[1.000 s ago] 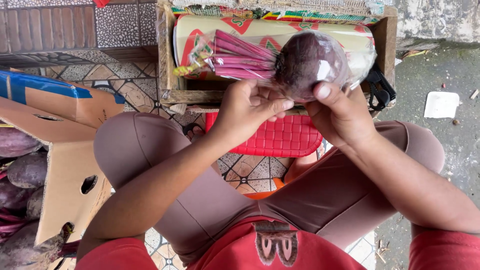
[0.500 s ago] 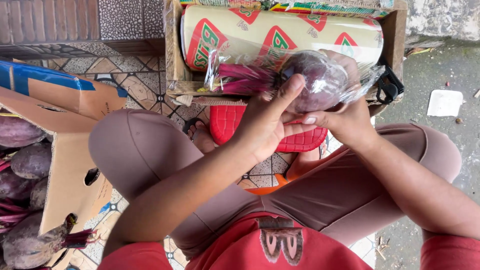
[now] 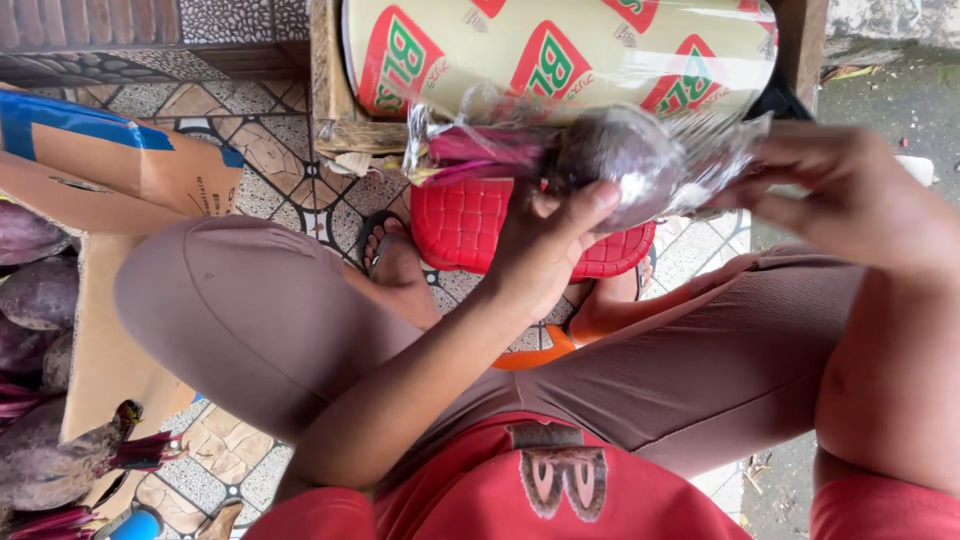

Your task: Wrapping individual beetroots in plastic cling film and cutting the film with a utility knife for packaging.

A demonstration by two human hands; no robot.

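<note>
Beetroot looks dark purple and round, pink stems sticking out left, shiny cling film all over. Left fingers grip it, right fingers pinch the film.

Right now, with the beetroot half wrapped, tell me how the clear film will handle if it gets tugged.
The clear film looks thin and floppy: it crumples between the beetroot and the right hand. It probably clings, since it hugs the root under the left hand. A hard pull would likely stretch or tear it.
</note>
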